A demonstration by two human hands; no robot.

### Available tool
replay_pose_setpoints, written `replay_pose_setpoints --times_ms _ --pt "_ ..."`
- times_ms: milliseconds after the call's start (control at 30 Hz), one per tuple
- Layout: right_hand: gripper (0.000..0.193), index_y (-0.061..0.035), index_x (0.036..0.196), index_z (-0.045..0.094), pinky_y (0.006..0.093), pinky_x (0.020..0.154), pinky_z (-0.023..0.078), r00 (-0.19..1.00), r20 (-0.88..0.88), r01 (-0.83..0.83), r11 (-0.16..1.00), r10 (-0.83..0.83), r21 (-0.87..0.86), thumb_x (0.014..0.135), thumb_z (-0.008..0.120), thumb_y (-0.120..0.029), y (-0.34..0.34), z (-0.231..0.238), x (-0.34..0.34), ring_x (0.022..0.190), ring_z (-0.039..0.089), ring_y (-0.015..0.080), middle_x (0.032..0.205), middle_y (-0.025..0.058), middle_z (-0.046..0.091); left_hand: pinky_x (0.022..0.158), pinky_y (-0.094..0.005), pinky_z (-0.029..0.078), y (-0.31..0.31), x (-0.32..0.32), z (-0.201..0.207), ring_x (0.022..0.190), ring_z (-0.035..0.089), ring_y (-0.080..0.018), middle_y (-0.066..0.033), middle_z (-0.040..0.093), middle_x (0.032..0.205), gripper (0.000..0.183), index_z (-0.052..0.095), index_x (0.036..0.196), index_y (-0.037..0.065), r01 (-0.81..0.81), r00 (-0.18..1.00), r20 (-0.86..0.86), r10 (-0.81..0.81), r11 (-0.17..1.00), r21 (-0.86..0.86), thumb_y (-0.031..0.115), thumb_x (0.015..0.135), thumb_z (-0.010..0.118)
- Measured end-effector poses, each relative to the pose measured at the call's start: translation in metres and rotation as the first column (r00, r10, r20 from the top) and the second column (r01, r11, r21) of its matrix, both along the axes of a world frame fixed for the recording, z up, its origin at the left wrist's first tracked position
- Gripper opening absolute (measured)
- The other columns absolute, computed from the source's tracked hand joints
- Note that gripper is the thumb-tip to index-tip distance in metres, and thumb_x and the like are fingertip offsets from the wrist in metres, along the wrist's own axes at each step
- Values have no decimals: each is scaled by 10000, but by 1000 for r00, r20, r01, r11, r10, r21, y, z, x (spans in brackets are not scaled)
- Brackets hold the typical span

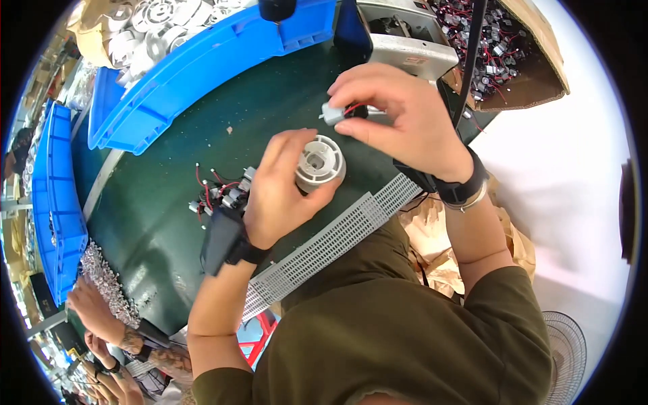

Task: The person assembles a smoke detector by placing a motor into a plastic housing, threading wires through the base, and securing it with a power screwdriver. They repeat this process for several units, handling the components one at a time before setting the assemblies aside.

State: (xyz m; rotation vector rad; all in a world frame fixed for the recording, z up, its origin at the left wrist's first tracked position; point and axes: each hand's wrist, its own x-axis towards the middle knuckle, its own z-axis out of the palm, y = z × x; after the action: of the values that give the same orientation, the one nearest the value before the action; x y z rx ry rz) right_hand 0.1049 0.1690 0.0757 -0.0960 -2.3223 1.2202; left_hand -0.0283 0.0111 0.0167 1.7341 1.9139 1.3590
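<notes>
Head camera: the white round housing [321,164] sits in the person's left grip [280,192], whose fingers and thumb curl around its side, its slotted ring and square-holed hub facing up. Beyond and to the right of that grip, a small silver motor [332,113] with a red wire is pinched narrowly between the thumb and fingers of the right grip [401,115], near the housing but apart from it. Just left of the left grip, a cluster of similar motors [233,196] with red wires lies on the dark green surface [155,202]. On the near side of both grips runs a grey perforated strip [331,236]. Beyond the left grip stands a blue bin [223,61] heaped with white plastic parts [162,27]; well to its left is a second blue bin [64,182]. A pile of tiny shiny parts [111,290] lies to the left and nearer the body, with a co-worker's hand [94,310] beside it. Just beyond the right grip is a pale metal device [412,54], and farther right a cardboard box [540,40] holds many more wired motors [482,57].
</notes>
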Motion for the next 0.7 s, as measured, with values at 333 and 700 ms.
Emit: replay_pose_setpoints --times_ms 333,700 --pt "231 -54 957 587 353 706 492 950 275 -238 910 146 339 746 680 -36 -6 -17 -3 849 609 266 929 72 630 858 -369 494 -4 1 -14 1038 592 -322 -162 587 1144 583 557 1154 22 45 996 78 -45 999 7 100 636 812" --pt "254 -13 973 632 276 698 506 997 68 -42 972 26 232 736 724 -23 -5 -2 6 766 624 179 903 70 647 1008 -416 379 -11 -10 -2 1212 454 -378 -212 477 1273 827 398 1310 6 165 986 30 -163 983 -79 150 606 809"
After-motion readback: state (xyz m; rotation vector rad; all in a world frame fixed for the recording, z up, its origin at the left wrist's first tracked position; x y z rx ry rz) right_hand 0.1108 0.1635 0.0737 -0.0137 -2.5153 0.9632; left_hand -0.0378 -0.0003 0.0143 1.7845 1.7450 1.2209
